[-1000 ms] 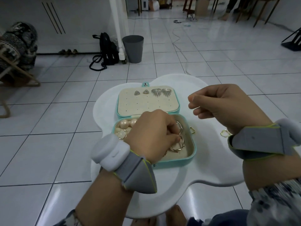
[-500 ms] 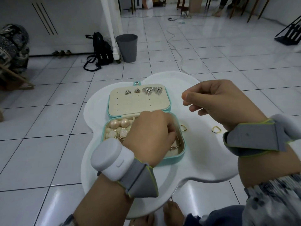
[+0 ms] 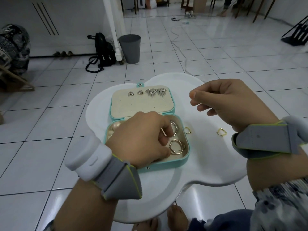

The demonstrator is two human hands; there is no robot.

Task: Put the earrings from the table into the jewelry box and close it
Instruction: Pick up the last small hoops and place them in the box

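Two gold earrings are lying outside the jewelry box (image 3: 166,164) on the white table (image 3: 208,164): the near earring (image 3: 188,130) just beside the box's right wall, the far earring (image 3: 221,132) well apart from it, below the right hand (image 3: 233,100). We are finding the box standing open, its lid (image 3: 141,105) lying flat and carrying four silver earrings (image 3: 155,92). The left hand (image 3: 143,139) is reaching into the tray, its curled fingertips (image 3: 167,136) closing narrowly on the upper hoop (image 3: 175,129). The lower hoop (image 3: 176,147) is lying just beside the thumb. Pearls (image 3: 116,125) are showing at the tray's left end. The right hand is hanging above the table, touching neither gold earring, fingers curled and thumb pressing the forefinger. We cannot tell whether it is pinching anything.
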